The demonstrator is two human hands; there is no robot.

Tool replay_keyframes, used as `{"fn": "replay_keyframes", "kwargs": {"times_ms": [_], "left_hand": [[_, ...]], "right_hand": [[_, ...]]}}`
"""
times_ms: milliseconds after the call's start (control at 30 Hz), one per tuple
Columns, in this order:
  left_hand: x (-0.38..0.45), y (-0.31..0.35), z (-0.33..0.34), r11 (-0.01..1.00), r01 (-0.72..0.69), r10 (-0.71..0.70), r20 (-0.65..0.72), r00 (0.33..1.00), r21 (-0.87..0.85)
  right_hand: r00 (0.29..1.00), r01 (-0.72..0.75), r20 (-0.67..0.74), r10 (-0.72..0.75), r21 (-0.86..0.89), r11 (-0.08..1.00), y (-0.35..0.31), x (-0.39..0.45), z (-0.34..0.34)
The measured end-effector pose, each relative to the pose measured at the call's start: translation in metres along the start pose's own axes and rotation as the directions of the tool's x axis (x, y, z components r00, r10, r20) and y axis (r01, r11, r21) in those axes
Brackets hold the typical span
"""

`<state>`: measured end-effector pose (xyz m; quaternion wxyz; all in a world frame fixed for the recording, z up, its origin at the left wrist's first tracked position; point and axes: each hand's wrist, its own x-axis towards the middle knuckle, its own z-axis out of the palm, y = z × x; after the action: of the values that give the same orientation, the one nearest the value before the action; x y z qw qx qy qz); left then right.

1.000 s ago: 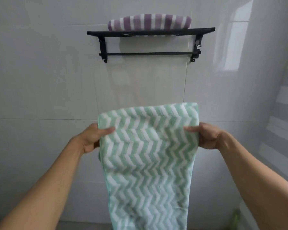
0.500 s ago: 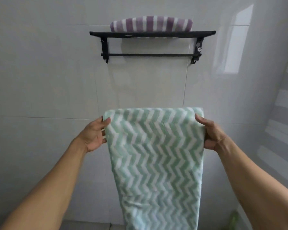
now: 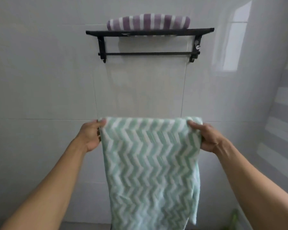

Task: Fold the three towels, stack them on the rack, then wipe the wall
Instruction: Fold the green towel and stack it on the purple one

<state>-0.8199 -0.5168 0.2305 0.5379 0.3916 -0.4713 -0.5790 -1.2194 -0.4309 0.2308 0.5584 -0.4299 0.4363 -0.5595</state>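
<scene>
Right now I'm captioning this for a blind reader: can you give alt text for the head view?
Both hands, left hand and right hand, hold a green zigzag towel by its top corners, hanging before a tiled wall. Above, a folded purple striped towel lies on a black rack.

A bright window reflection [image 3: 234, 40] shines on the glossy tiles, and something green [image 3: 234, 217] sits blurred at lower right.

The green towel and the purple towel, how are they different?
The green towel has zigzags; the purple towel has straight stripes. The green one hangs long, held at its top corners by the left hand and right hand; the purple one lies folded on the rack. Both have white in their patterns.
</scene>
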Motion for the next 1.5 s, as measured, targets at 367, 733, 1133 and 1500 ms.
{"fn": "replay_keyframes", "kwargs": {"times_ms": [367, 733, 1133, 1500], "left_hand": [[-0.004, -0.011, -0.001, 0.976, 0.15, -0.132, -0.121, 0.984, 0.155], [-0.019, 0.056, 0.048, 0.996, 0.004, -0.013, 0.107, 0.994, 0.085], [-0.014, 0.061, -0.009, 0.993, 0.087, -0.085, -0.034, 0.996, 0.08], [-0.003, 0.016, -0.031, 0.997, 0.07, -0.068, -0.067, 0.995, 0.021]], "right_hand": [[0.993, -0.109, -0.071, 0.097, -0.192, 0.975, 0.019, 0.007, 0.007], [0.901, -0.419, -0.044, 0.432, -0.346, 0.839, 0.139, 0.026, 0.104], [0.989, -0.122, -0.061, 0.136, 0.195, 0.973, 0.071, 0.041, 0.101], [0.999, -0.04, 0.007, 0.04, 0.031, 0.999, 0.005, 0.013, 0.044]]}}
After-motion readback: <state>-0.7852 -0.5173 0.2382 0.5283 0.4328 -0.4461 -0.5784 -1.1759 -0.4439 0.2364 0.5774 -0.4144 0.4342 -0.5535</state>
